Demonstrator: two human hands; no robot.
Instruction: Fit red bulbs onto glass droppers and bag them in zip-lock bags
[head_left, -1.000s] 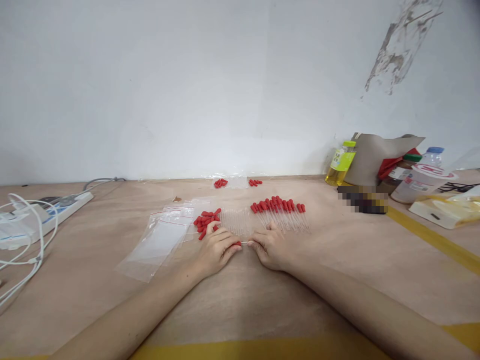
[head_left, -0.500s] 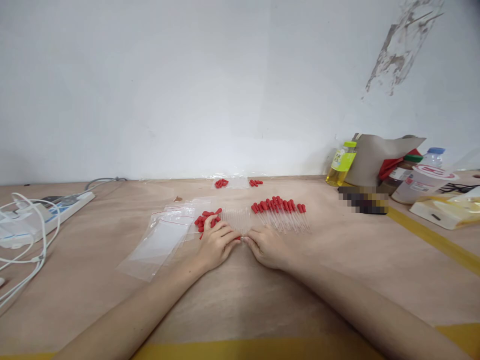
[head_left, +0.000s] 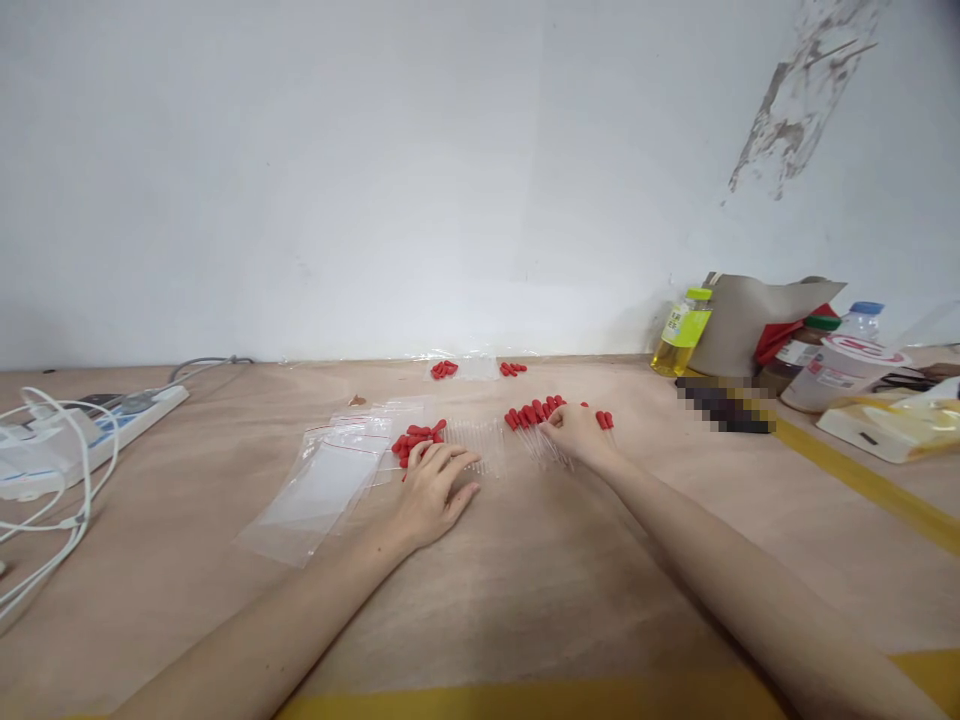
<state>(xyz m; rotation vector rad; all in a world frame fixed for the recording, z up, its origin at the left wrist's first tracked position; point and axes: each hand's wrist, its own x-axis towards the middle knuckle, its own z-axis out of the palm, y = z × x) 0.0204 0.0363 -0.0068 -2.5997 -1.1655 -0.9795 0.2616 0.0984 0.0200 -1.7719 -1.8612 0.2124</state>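
Observation:
My left hand (head_left: 435,493) rests on the table with its fingers spread and holds nothing. Its fingertips lie by a heap of red rubber bulbs (head_left: 411,440) and a row of bare glass tubes (head_left: 480,440). To the right, glass droppers with red bulbs (head_left: 530,416) lie side by side. My right hand (head_left: 577,433) is over this row, thumb and finger pinched on a dropper that it mostly hides. It also covers part of the row; a few more red bulbs (head_left: 604,420) show past it.
Clear zip bags (head_left: 319,495) lie left of the bulbs. Small bags with red bulbs (head_left: 444,370) are by the wall. At left is a power strip (head_left: 150,415) with white cables (head_left: 88,480); at right stand a yellow drink bottle (head_left: 681,335) and a lidded tub (head_left: 840,375).
My hands have parted from where they met over a red bulb. The right has moved right and away from me to the dropper row; the left has stayed and opened its fingers.

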